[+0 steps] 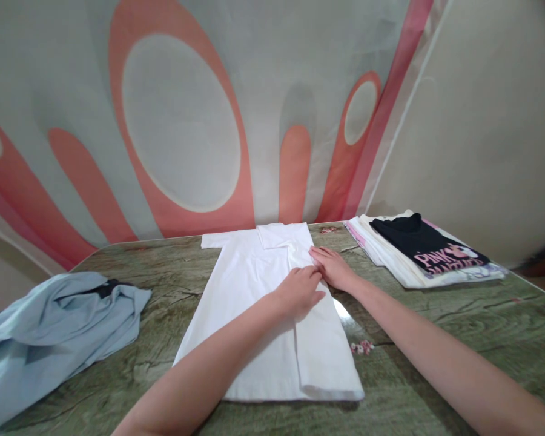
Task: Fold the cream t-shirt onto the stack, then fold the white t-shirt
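Observation:
A white T-shirt (254, 303) lies spread on the table, its right side folded inward in a long strip and that sleeve turned back over the upper part. The other sleeve sticks out to the left at the far end. My left hand (301, 292) rests on the folded strip, fingers loosely bent and thumb apart, with nothing visibly gripped. Just beyond it, my right hand (333, 267) lies flat along the strip's outer edge, fingers stretched out on the cloth. The fingertips of my left hand come close to my right hand; I cannot tell whether they touch.
On the right is a stack of folded shirts, topped by a black T-shirt (418, 239) with pink lettering. A crumpled light blue garment (68, 333) lies at the left. The wood-patterned table (172, 278) ends at a wall with a pink-and-white printed covering (249, 103).

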A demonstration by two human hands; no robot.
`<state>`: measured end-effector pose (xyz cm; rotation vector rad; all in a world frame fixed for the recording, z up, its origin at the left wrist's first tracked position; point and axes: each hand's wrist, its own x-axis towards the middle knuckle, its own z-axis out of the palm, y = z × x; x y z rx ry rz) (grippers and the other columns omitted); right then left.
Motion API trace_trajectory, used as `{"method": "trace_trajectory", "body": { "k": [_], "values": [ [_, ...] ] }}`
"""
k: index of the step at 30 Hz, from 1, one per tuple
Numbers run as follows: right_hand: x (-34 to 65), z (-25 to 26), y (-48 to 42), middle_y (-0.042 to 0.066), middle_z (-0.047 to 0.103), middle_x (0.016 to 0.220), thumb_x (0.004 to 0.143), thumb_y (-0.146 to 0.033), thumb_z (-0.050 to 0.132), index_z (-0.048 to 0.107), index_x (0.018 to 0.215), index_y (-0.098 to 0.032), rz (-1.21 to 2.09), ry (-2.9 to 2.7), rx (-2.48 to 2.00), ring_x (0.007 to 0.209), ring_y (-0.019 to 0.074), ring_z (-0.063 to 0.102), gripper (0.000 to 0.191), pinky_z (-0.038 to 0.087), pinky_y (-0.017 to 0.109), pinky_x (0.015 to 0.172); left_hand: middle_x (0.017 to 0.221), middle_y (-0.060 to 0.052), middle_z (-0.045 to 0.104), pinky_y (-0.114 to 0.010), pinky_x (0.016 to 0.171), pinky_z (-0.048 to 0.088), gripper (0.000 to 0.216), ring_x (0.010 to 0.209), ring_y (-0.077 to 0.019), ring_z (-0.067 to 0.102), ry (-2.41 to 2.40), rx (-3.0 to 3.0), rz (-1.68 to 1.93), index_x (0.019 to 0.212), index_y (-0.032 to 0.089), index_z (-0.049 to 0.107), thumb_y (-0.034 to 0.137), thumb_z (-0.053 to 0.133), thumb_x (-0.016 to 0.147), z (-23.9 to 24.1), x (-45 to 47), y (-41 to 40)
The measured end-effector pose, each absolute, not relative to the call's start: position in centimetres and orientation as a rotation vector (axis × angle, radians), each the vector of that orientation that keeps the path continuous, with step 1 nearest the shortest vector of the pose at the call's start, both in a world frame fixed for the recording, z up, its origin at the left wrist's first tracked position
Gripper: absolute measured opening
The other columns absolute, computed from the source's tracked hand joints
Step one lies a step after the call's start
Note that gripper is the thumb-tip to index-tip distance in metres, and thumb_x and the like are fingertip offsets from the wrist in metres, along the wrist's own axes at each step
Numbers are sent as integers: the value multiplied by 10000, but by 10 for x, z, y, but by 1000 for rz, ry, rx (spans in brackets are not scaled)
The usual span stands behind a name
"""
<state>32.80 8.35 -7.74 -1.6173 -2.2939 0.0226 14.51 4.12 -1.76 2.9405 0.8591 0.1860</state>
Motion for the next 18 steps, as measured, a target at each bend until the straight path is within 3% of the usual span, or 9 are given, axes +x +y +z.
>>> {"method": "trace_trajectory", "body": {
  "k": [4, 7, 18],
  "values": [
    [329, -77, 85, 45, 392, 1409, 920, -256, 286, 446, 1321, -165, 28, -2293, -1634, 1309, 225, 296, 442, 267, 407, 1057, 1435, -171, 275, -462, 1067, 159, 659, 1338, -280, 189, 938, 2917, 65, 1365, 71, 270, 537, 267, 900, -27, 145, 29],
    [329, -77, 86, 29, 392, 1410, 924, -274, 266, 443, 1326, -172, 17, -2296, -1642, 1305, 222, 302, 450, 263, 400, 1061, 1478, -169, 167, -471, 1084, 95, 748, 1365, -286, 98, 927, 2882, -41, 1410, 46, 180, 586, 170, 893, -26, 143, 16],
    [328, -77, 85, 21, 399, 1405, 926, -295, 257, 451, 1323, -168, -14, -2292, -1680, 1293, 222, 319, 460, 262, 388, 1064, 1498, -92, 102, -402, 1110, 61, 641, 1378, -203, 53, 541, 2852, -132, 1430, 95, 172, 500, 128, 934, -5, 124, -29]
  ]
}}
